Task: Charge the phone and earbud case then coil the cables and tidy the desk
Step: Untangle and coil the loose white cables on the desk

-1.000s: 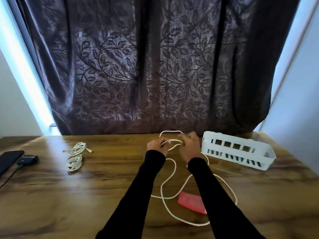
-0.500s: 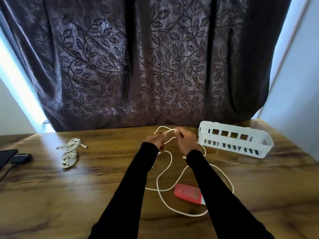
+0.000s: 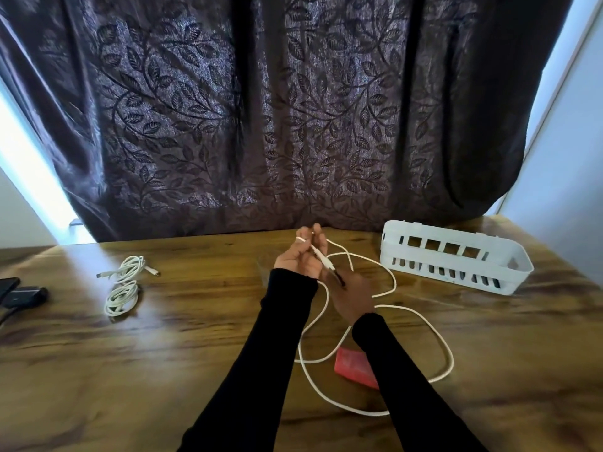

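No brand, label or lettering can be read on anything in the head view. At the centre of a wooden desk (image 3: 163,370), a person in black sleeves works a loose white cable (image 3: 437,337). The left hand (image 3: 301,261) is raised palm-up, fingers loosely extended toward the curtain; the cable crosses its fingers near the tips and a white plug end lies along the palm. The right hand (image 3: 354,296), just near and right of it, has its fingers curled, pinching the plug where a dark tip shows. The rest of the cable falls in wide open loops on the desk, running near and right of both wrists.

A red flat object (image 3: 354,368) lies inside those loops, partly under the right sleeve. A white slotted plastic basket (image 3: 456,256) sits at far right, apart from the cable. Two coiled white cables (image 3: 124,283) rest at far left. At the left edge, a dark phone (image 3: 8,285) and a small black case (image 3: 27,295) lie side by side, partly cut off. A dark leaf-patterned curtain (image 3: 277,109) hangs behind the desk.
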